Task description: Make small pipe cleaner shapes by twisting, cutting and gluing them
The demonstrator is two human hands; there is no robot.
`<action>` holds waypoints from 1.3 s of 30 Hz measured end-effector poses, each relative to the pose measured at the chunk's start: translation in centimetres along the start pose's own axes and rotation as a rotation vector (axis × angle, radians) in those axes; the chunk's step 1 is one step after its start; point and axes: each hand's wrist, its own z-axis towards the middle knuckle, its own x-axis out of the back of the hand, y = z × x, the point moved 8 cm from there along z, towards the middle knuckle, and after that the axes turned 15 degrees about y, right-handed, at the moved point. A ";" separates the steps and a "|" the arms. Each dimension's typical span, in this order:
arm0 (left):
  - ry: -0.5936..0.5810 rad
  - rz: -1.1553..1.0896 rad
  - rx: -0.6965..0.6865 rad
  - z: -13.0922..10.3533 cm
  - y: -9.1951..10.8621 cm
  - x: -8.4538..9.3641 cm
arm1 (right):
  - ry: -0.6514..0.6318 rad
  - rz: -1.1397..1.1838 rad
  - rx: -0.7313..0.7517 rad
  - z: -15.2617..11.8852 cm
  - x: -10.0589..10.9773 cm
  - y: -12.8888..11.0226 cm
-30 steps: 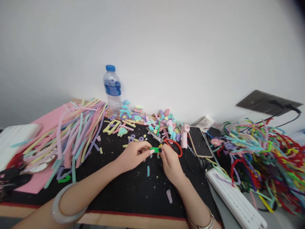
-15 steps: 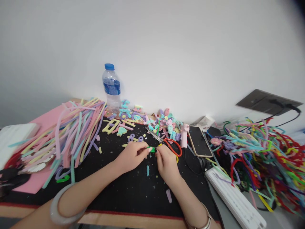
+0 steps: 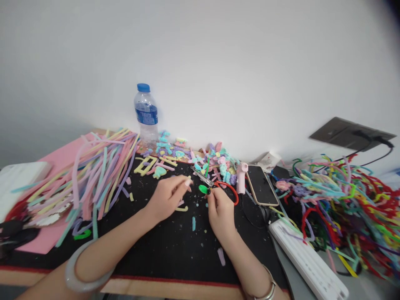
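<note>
My right hand point(image 3: 221, 210) pinches a small green looped piece point(image 3: 203, 189), with something dark at the fingertips. My left hand point(image 3: 170, 196) is a little to the left, apart from the green piece; its fingers are bent together, and whether they hold a small pale bit is unclear. Scissors with red handles point(image 3: 230, 189) lie just beyond my right hand, blades pointing up and left. A pale yellow bent piece point(image 3: 181, 208) rests by my left hand. A short teal piece point(image 3: 193, 223) lies on the black mat point(image 3: 156, 254) between my forearms.
Pastel fuzzy stems point(image 3: 90, 171) are heaped at the left. A water bottle point(image 3: 146, 114) stands by the wall, near small pastel shapes point(image 3: 223, 162). A pink device point(image 3: 241, 178), a phone point(image 3: 261, 185), a white power strip point(image 3: 308, 258) and tangled coloured stems point(image 3: 337, 200) are at the right.
My left hand has let go of the green piece and moved left and slightly up. The green piece stays in my right hand, now tilted, its round end showing.
</note>
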 end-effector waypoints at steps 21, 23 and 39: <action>-0.314 -0.083 0.420 0.7 -4.1 2.1 | -0.340 0.754 -0.785 0.3 -6.8 -0.5; -0.301 -0.104 0.394 1.0 -4.0 2.2 | -0.368 0.773 -0.763 0.3 -7.3 -1.2; -0.300 0.269 0.187 2.5 -5.8 4.7 | -0.202 0.663 -0.572 0.3 -5.5 1.6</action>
